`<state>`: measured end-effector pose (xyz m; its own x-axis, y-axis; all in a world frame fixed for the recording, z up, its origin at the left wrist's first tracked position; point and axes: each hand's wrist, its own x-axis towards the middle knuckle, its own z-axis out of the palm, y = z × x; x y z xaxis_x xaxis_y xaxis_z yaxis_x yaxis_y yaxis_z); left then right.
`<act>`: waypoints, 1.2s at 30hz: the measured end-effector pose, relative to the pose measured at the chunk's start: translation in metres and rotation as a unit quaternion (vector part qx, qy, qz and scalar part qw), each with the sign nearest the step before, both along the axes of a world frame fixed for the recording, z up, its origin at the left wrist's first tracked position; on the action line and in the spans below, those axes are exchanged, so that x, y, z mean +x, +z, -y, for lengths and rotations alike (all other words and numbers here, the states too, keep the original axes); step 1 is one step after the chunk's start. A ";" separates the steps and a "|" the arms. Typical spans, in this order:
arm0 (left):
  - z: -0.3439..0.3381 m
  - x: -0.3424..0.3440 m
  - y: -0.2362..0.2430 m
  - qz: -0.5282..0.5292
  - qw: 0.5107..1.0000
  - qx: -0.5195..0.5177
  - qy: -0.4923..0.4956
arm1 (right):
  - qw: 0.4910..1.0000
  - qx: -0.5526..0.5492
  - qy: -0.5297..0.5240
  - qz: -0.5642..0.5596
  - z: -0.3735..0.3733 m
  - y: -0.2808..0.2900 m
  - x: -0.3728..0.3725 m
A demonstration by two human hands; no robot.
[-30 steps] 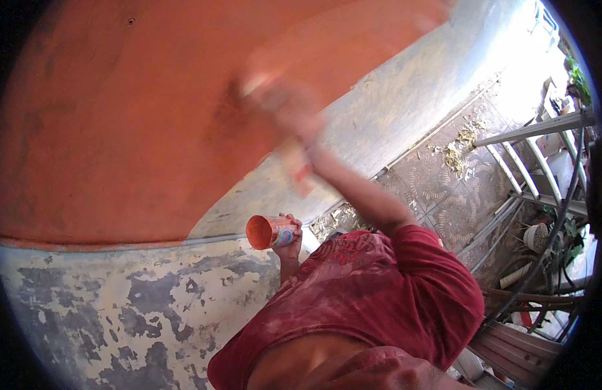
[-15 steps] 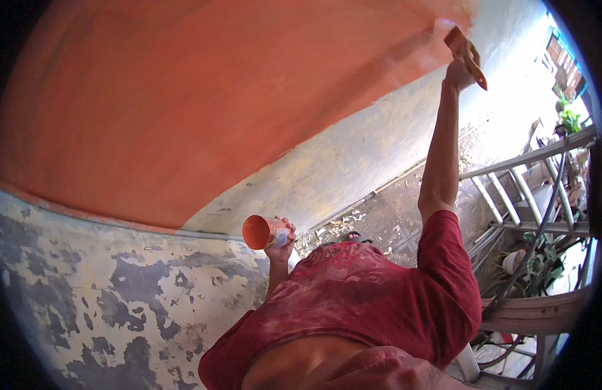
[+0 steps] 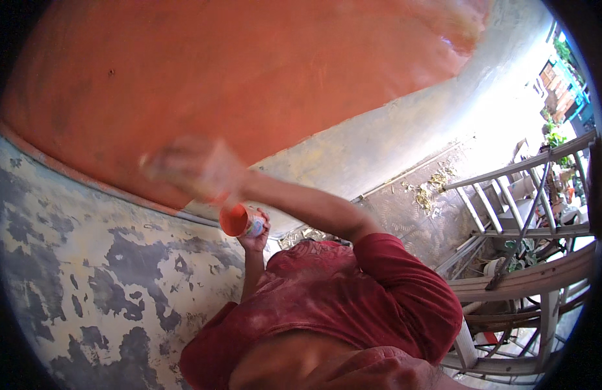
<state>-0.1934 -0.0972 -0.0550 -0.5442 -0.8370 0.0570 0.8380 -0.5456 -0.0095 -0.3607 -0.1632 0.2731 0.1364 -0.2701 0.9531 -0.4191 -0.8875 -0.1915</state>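
My left hand (image 3: 258, 240) is wrapped round a paint cup (image 3: 233, 221), tilted so that its orange-coated inside shows. Just above the cup's mouth is my right hand (image 3: 206, 166), smeared by motion, with its arm stretched across to the left. It grips a paintbrush (image 3: 153, 168), whose blurred handle points left; the bristle end is close to the cup's rim, and whether they touch I cannot tell. Behind both hands stretches a wall with orange paint (image 3: 268, 84), glossy at its upper right. A pale unpainted band (image 3: 359, 140) runs below the orange.
On the left is an adjoining wall (image 3: 112, 286) with flaking white and grey patches. Wooden ladders (image 3: 509, 188) stand at the right, with plants and clutter behind them. Paint flakes and dry debris (image 3: 431, 188) lie on the floor along the wall's foot.
My right hand has swung with the paintbrush from the far upper right of the wall down left to the cup. The cup in my left hand appears slightly lower and further left.
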 end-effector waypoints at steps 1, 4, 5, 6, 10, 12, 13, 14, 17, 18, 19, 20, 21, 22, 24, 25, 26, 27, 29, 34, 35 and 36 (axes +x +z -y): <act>0.005 0.002 -0.001 -0.015 1.000 -0.007 -0.018 | 0.999 -0.006 -0.030 0.019 0.006 0.003 -0.028; 0.017 0.007 -0.007 -0.008 0.999 -0.007 -0.045 | 0.974 0.000 -0.176 0.140 0.015 0.012 -0.154; 0.020 0.007 -0.008 -0.014 0.998 -0.003 -0.057 | 0.954 -0.007 -0.230 0.194 0.012 0.015 -0.199; 0.022 0.009 -0.010 -0.010 0.999 0.001 -0.052 | 0.927 -0.022 -0.280 0.248 0.008 0.018 -0.239; 0.026 0.010 -0.016 0.000 0.999 -0.012 -0.052 | 0.820 -0.075 -0.407 0.396 -0.011 0.025 -0.319; 0.027 0.008 -0.020 -0.011 0.998 -0.022 -0.056 | 0.816 -0.102 -0.441 0.359 -0.011 0.022 -0.293; 0.028 0.007 -0.021 -0.010 0.999 -0.005 -0.051 | 0.826 -0.111 -0.451 0.320 -0.008 0.020 -0.263; 0.027 0.008 -0.022 -0.010 0.999 -0.009 -0.044 | 0.835 -0.072 -0.460 0.292 -0.003 0.019 -0.226; 0.029 0.008 -0.022 -0.004 0.999 -0.033 -0.031 | 0.923 -0.081 -0.347 0.147 0.000 0.011 -0.075; 0.031 0.007 -0.020 -0.006 0.998 -0.065 -0.026 | 0.958 -0.054 -0.263 0.102 -0.004 0.007 -0.016; 0.032 0.007 -0.019 -0.005 0.995 -0.095 -0.021 | 0.985 0.001 -0.162 0.066 -0.014 0.008 0.033; 0.031 0.007 -0.017 -0.013 0.991 -0.133 -0.017 | 0.998 0.024 -0.055 0.037 -0.021 0.011 0.073; 0.029 0.008 -0.015 0.073 0.993 -0.081 0.038 | 0.998 -0.061 0.017 0.017 -0.020 0.020 0.105; 0.029 0.008 -0.013 0.125 0.989 -0.039 0.073 | 0.997 0.016 0.042 -0.063 -0.026 0.026 0.126; 0.029 0.007 -0.010 0.198 0.971 -0.025 0.132 | 0.992 0.039 0.090 -0.078 -0.028 0.043 0.135; 0.031 0.013 -0.009 0.007 0.998 -0.056 0.020 | 0.994 0.008 0.097 -0.040 -0.024 0.051 0.118; 0.032 0.015 -0.009 0.026 0.998 -0.060 0.019 | 0.995 -0.012 0.101 -0.022 -0.019 0.057 0.098; 0.032 0.018 -0.010 0.033 0.997 -0.075 0.007 | 0.995 -0.040 0.082 0.031 -0.012 0.061 0.067; 0.032 0.020 -0.013 0.024 0.996 -0.079 -0.014 | 0.992 -0.049 -0.010 0.116 0.003 0.063 -0.022; 0.030 0.023 -0.018 0.007 0.997 -0.022 -0.076 | 0.854 -0.115 -0.276 0.426 -0.012 0.048 -0.304; 0.029 0.022 -0.019 0.008 0.996 -0.013 -0.083 | 0.810 -0.094 -0.322 0.481 -0.014 0.039 -0.345; 0.027 0.022 -0.019 0.010 0.996 -0.003 -0.086 | 0.772 -0.085 -0.364 0.515 -0.016 0.034 -0.380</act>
<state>-0.1713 -0.1246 -0.0744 -0.6813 -0.7303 0.0490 0.7315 -0.6818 0.0096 -0.7405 -0.1468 0.3071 -0.8455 0.2232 0.4851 -0.5218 -0.5383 -0.6618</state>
